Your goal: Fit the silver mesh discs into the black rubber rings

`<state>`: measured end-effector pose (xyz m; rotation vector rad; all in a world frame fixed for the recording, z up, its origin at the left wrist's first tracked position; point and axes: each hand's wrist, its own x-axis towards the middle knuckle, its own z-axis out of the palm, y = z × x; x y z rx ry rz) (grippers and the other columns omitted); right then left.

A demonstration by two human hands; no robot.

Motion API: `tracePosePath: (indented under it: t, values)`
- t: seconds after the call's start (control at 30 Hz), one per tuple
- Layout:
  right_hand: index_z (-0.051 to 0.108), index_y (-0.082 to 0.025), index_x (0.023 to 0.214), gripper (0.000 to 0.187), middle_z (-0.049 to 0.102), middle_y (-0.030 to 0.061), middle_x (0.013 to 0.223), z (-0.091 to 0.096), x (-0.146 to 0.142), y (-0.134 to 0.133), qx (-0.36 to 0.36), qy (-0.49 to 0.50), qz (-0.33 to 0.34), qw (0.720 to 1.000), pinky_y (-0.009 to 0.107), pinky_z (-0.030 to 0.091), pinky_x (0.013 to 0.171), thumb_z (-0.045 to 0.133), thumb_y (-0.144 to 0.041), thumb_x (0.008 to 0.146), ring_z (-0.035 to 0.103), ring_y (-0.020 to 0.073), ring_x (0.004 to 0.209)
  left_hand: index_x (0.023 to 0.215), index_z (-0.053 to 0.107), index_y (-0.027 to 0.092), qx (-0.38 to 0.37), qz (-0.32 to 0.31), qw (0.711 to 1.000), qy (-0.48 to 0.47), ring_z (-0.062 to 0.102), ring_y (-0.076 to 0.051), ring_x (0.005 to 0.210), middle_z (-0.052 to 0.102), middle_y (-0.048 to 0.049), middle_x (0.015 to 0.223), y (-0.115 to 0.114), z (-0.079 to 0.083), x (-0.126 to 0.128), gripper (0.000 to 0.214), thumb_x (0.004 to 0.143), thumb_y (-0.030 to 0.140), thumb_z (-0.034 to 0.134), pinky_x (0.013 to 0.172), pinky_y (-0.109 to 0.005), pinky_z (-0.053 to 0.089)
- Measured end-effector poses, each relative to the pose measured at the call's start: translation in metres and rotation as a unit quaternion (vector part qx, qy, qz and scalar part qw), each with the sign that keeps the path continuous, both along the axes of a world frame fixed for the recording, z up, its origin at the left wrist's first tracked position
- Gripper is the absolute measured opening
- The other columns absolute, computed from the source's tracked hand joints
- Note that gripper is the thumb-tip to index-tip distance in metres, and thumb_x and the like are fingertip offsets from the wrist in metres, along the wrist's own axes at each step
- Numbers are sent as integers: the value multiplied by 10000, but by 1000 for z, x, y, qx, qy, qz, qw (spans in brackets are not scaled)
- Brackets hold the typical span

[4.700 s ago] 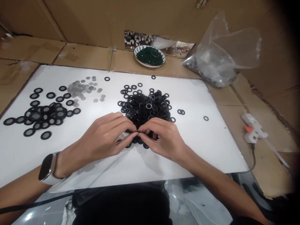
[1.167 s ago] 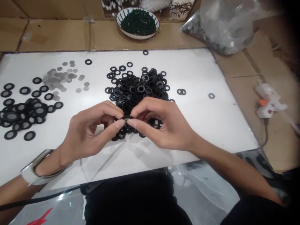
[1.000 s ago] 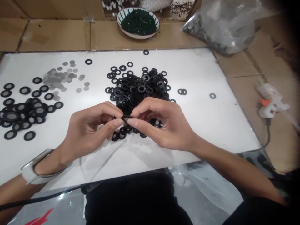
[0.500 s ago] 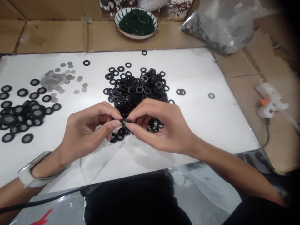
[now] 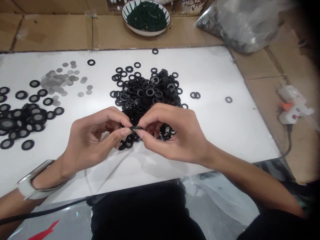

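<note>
Between the fingertips of my left hand [image 5: 96, 138] and my right hand [image 5: 172, 133] is a black rubber washer [image 5: 136, 128], tilted nearly edge-on. Both hands pinch it, one at each side, just above the white board [image 5: 222, 133]. Behind and beneath the fingers lies a heap of black ring washers [image 5: 140, 90], partly hidden by my hands. Thin grey mesh discs [image 5: 56, 81] are scattered to the left. Farther left sits a pile of black washers with grey discs in their centres [image 5: 27, 116]. Whether the held washer has a disc inside, I cannot tell.
A striped bowl of dark green bits [image 5: 146, 16] stands on cardboard behind the board. A clear plastic bag [image 5: 250, 26] rests at the back right, and a white power socket with a cord [image 5: 291, 108] lies at the right. Single washers lie near the board's back edge.
The camera view has shifted slightly, so the board and bowl sit a little higher. My hands keep their pinch on the washer, which has turned slightly between the fingertips.
</note>
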<state>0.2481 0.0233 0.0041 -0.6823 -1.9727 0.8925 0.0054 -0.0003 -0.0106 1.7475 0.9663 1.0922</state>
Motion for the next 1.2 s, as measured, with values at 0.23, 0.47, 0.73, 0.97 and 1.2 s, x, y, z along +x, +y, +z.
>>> tracePosePath:
  t: [0.23, 0.47, 0.73, 0.97, 1.2]
  values:
    - [737, -185, 991, 37, 768, 17, 947, -4, 0, -1, 36, -12, -18, 999, 263, 645, 741, 731, -162, 1019, 704, 121, 791, 1073, 793, 177, -14, 14, 1000, -2, 638, -81, 573, 723, -44, 945, -1, -1, 1, 82, 996, 161, 817, 446, -197, 554]
    - [735, -194, 976, 53, 762, 6, 931, -5, 1, 0, 6, -26, -5, 1000, 259, 637, 754, 720, -185, 1026, 701, 121, 793, 1050, 788, 185, -23, 31, 999, 21, 651, -95, 595, 727, -41, 946, -3, -2, 2, 46, 1009, 194, 808, 463, -222, 544]
    - [737, -192, 975, 39, 764, 4, 946, -4, 1, 0, -32, -22, 3, 999, 250, 627, 715, 728, -186, 1013, 694, 113, 772, 1020, 792, 181, -19, 38, 998, 38, 647, -96, 621, 749, -41, 930, -3, -5, 2, 42, 1000, 201, 823, 471, -224, 513]
    - [752, -186, 944, 110, 758, -10, 929, -1, -1, 2, -150, 4, 3, 989, 225, 583, 627, 856, -171, 913, 695, 106, 743, 1035, 792, 203, -13, 38, 998, 41, 642, -110, 621, 737, -38, 914, -6, -1, 0, 46, 1000, 215, 820, 480, -243, 523]
    - [734, -181, 927, 219, 736, -11, 857, 3, -1, 3, -272, 26, 22, 962, 234, 557, 594, 938, -239, 869, 688, 122, 722, 1032, 785, 196, -10, 42, 999, 25, 639, -102, 610, 732, -39, 915, -8, -1, 4, 38, 1006, 202, 812, 477, -243, 515]
